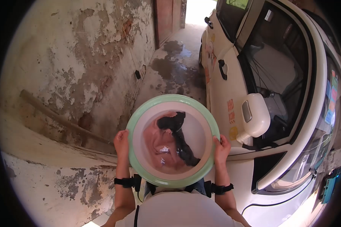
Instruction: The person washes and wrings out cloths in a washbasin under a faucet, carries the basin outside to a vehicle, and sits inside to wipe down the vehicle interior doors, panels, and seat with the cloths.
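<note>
Between my two hands is a round basin [170,182] with a green rim and a pale inside. My left hand [121,143] grips the rim at its left side, the fingers curled under and partly hidden. On the opposite side my right hand [222,146] is closed on the rim in the same way. Water in the basin covers a pink cloth [159,145] and a narrower black cloth [183,145] that lies over its right part. Light glints off the water near the middle. The basin is held in front of my body, above the ground.
A wall [75,56] with peeling plaster runs along the left. On the right stands a cream-coloured vehicle [219,102], its side mirror [255,115] jutting out near my right hand. Wet patches [174,68] mark the concrete floor ahead, towards a bright opening [200,13].
</note>
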The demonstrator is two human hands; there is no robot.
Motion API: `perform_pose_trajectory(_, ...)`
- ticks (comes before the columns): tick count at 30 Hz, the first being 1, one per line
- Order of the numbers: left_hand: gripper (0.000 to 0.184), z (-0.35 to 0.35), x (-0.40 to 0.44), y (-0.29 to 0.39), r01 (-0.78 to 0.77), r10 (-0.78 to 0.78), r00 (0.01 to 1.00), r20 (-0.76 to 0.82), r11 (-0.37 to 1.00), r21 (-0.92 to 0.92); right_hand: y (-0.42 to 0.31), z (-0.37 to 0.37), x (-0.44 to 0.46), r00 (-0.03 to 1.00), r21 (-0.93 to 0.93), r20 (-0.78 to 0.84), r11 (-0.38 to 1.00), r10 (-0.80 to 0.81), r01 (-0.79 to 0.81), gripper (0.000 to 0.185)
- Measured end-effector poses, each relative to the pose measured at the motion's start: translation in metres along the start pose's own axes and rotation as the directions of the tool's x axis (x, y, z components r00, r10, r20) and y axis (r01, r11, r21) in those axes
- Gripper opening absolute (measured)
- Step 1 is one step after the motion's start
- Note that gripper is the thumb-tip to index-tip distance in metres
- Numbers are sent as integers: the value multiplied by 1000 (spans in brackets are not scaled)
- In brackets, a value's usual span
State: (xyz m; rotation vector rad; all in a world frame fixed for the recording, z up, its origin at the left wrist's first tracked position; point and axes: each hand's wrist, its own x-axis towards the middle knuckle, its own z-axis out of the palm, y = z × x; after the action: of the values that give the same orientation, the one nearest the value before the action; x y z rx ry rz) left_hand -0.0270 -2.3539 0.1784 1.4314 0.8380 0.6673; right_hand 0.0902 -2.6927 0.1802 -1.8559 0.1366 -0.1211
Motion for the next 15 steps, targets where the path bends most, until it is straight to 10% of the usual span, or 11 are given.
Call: perform_pose_trajectory(15, 20, 77, 248, 16, 32, -21, 988, -155, 997, 71, -25, 206, 238, 998, -17, 61, 999, -28, 29, 20)
